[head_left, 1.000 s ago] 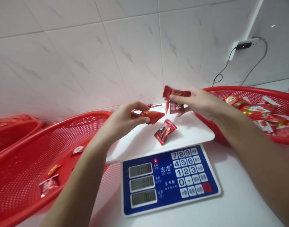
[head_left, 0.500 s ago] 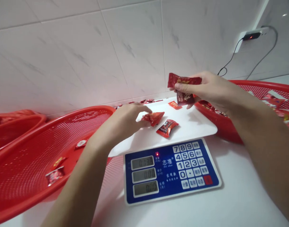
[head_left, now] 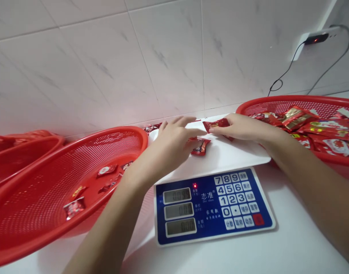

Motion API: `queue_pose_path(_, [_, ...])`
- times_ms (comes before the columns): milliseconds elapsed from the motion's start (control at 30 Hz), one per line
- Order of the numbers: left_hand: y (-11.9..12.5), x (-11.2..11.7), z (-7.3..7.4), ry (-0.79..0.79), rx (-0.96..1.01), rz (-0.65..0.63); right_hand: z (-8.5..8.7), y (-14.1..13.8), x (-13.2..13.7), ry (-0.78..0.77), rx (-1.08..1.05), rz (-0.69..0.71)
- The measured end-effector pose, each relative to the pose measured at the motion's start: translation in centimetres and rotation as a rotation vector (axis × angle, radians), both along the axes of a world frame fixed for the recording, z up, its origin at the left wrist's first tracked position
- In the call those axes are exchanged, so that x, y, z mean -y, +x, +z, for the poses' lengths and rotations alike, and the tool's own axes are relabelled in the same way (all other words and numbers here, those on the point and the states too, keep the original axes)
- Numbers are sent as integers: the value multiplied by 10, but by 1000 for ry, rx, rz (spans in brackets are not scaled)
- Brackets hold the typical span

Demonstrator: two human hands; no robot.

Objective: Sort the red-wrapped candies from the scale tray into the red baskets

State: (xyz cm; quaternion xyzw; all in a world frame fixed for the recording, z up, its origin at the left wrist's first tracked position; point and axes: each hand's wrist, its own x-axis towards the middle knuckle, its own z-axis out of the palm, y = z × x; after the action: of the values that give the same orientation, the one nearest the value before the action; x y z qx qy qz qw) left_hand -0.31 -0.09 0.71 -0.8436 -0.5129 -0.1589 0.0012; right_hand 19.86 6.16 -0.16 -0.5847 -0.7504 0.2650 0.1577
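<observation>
On a digital scale (head_left: 213, 236) with a blue keypad panel lies a white weighing tray (head_left: 234, 158). My left hand (head_left: 177, 137) is open over the tray, its fingers apart. Just under its fingertips sit red wrapped snack packets (head_left: 201, 148), partly hidden by the hand. My right hand (head_left: 240, 127) is low over the tray's far right part, with thumb and fingers closed on dark red snack packets (head_left: 216, 125); its fingers hide part of them.
A red mesh basket (head_left: 117, 133) with several packets stands at left, another red basket (head_left: 37, 142) beyond it. At right, a red basket (head_left: 300, 99) holds many packets. Against the tiled wall (head_left: 168, 57) is a power socket with a plugged-in adapter (head_left: 316, 39).
My right hand has lowered the dark red packets to the tray. My left hand has shifted right, let go of a red packet and spread its fingers. The view has moved slightly.
</observation>
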Motion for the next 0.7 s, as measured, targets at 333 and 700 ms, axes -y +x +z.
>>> queue_pose_path(333, [-1, 17, 19, 179, 262, 3, 7, -3, 6, 62, 122, -6])
queue_pose_path(700, [-2, 19, 22, 183, 275, 77, 10, 4, 4, 97, -66, 37])
